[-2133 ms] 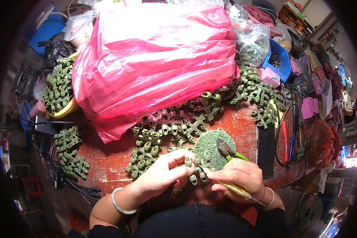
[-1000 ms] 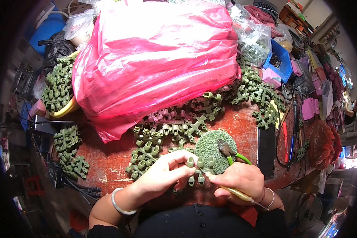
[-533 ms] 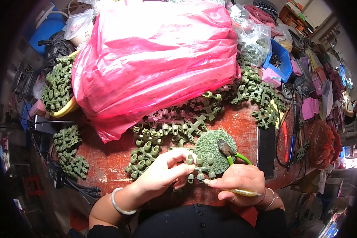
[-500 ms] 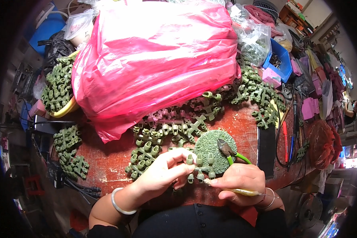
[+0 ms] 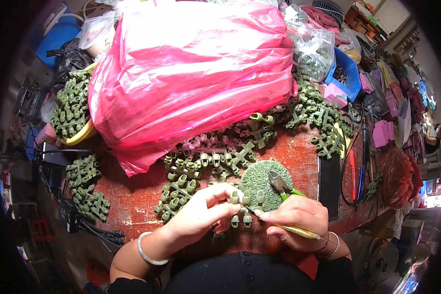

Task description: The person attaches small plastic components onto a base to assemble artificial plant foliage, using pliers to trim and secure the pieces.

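Observation:
Pinched in the fingertips of my left hand [image 5: 213, 208] is a sprig of small green cup-shaped parts [image 5: 246, 197] joined by a stem, held upright over the table's near edge. My right hand [image 5: 299, 220], closed, grips a thin pen-like tool with a yellowish handle [image 5: 299, 231]. Its fine dark tip reaches the middle of the sprig; whether it touches is too small to tell. Beyond both hands lies a round, rough green pad [image 5: 252, 176]. On it rest green-handled cutting pliers [image 5: 279, 183], their handles partly hidden by my right hand.
A big pink plastic bag [image 5: 196, 88] covers the table's far middle. Heaps of similar green sprigs [image 5: 179, 186] lie before it, at the left [image 5: 85, 186] and far right [image 5: 323, 110]. At right are a black strip [image 5: 328, 188], a red pen-like tool [image 5: 353, 174] and a blue bin [image 5: 345, 78].
My right hand has shifted and turned slightly, bringing the tool's dark tip into sight at the sprig's middle. The left hand stays put, as do the pliers and pad.

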